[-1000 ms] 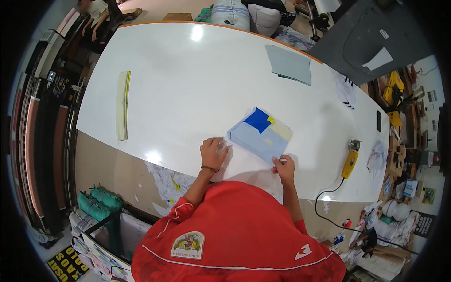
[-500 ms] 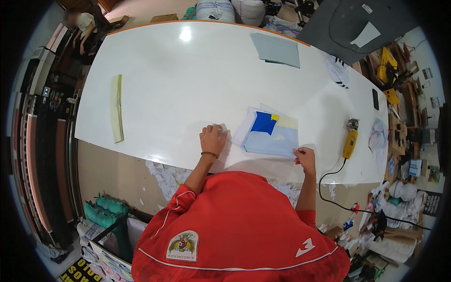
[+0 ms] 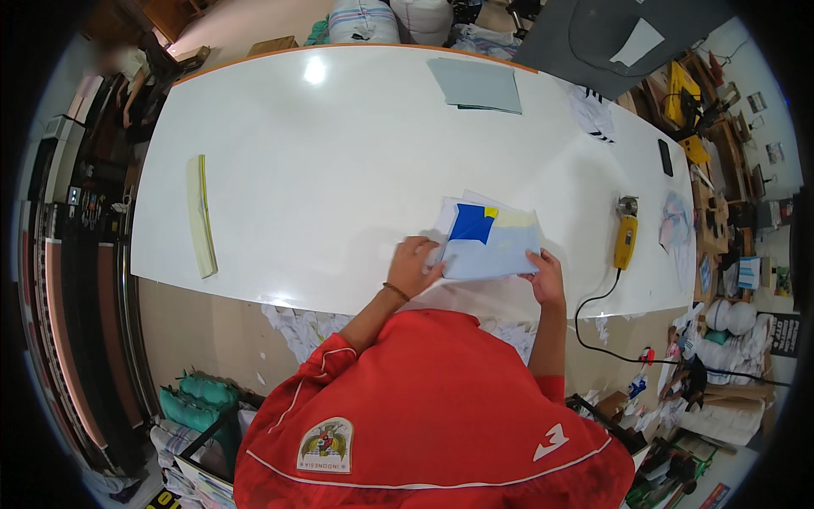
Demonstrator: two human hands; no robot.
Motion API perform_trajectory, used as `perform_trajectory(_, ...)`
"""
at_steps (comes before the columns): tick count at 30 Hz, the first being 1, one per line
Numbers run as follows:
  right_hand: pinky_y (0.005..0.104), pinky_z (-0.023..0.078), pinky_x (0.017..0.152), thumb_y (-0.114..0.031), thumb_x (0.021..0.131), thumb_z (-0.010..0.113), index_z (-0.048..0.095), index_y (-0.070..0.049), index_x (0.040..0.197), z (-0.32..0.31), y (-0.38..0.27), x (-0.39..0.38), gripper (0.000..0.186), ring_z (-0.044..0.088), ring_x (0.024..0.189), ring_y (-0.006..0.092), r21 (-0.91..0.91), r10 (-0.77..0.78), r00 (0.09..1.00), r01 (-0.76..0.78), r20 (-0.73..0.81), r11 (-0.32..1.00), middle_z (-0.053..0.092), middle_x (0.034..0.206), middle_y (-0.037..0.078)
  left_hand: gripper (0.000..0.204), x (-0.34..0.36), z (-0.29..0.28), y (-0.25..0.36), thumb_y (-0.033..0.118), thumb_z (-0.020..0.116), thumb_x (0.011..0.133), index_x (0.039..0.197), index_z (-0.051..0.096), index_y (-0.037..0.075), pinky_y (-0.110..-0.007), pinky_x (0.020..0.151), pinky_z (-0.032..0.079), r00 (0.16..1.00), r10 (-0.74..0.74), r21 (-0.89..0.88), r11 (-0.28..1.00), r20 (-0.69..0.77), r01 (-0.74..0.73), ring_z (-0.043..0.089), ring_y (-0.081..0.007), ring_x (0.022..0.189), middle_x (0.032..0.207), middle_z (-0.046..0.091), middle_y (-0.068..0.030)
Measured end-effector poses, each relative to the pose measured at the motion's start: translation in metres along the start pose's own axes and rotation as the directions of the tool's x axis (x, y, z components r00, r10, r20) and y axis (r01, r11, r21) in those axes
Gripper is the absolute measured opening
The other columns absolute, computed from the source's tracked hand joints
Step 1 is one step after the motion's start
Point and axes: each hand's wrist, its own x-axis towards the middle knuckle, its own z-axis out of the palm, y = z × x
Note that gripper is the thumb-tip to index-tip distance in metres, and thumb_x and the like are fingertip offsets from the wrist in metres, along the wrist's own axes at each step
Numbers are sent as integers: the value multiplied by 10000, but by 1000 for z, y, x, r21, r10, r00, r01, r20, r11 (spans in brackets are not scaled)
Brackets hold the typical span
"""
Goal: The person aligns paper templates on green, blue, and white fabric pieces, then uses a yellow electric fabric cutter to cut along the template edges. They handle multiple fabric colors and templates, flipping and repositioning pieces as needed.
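Observation:
A stack of thin light-blue fabric pieces (image 3: 492, 257) lies at the near middle of the white table, with paler white layers showing beneath its far left side. On top sits a small blue piece (image 3: 471, 224) with a yellow corner. My right hand (image 3: 547, 277) pinches the stack's near right corner between thumb and fingers. At the near left corner, my left hand (image 3: 414, 266) is closed on the stack's edge, the thumb along it; part of its grip is hidden.
A yellow electric cutter (image 3: 626, 240) stands to the right, its black cord running off the near edge. Grey-blue sheets (image 3: 477, 84) lie at the far side, a folded pale-yellow strip (image 3: 201, 216) at the left. A black phone (image 3: 666, 158) rests far right. A person sits beyond the far left corner.
My left hand has gone from the bare tabletop to the stack's left edge. My right hand has kept hold of the right corner. The view has shifted slightly.

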Motion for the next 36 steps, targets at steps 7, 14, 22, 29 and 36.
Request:
perform_trajectory(7, 375, 616, 736, -118, 984, 684, 648, 32, 1146, 46, -53, 6, 224, 711, 935, 228, 62, -117, 987, 111, 108, 992, 700, 1070, 119, 448, 23, 41, 23, 272, 800, 846, 1232, 685, 76, -488, 946, 495, 976, 162, 92, 980, 145, -176, 645, -370, 1075, 1197, 704, -162)
perform_trajectory(14, 386, 588, 873, -119, 998, 675, 661, -18, 1031, 55, -90, 30, 107, 692, 970, 210, 91, -255, 967, 252, 21, 963, 686, 1032, 88, 354, 102, -18, 21, -14, 668, 772, 1101, 753, 84, -449, 866, 539, 964, 231, 178, 962, -130, -207, 710, -307, 867, 945, 769, -107)
perform_trajectory(22, 342, 594, 793, -94, 992, 693, 658, -33, 1010, 41, -67, -11, 72, 682, 911, 164, 121, -273, 962, 269, 18, 956, 691, 1018, 59, 408, 74, -56, 52, -8, 662, 847, 1240, 736, 72, -457, 1067, 485, 891, 440, 330, 862, -111, -384, 661, -250, 1239, 1240, 734, -77)
perform_trajectory(29, 280, 526, 566, -167, 929, 772, 698, 7, 932, -3, 68, 11, 189, 657, 652, 122, -518, -159, 979, 71, -128, 852, 700, 768, 56, 360, -1, -3, 8, 200, 714, 875, 1220, 706, 97, -481, 1160, 414, 952, 234, 344, 892, 200, -291, 556, -276, 1361, 1375, 651, -78)
perform_trajectory(36, 383, 544, 649, -177, 795, 764, 723, 30, 868, -4, 69, 25, 223, 699, 665, 243, -687, -382, 922, 235, -67, 688, 702, 731, 173, 405, 6, 4, 3, 195, 714, 847, 1239, 688, 96, -477, 1131, 433, 919, 288, 279, 890, 270, -361, 543, -306, 1355, 1390, 629, -98)
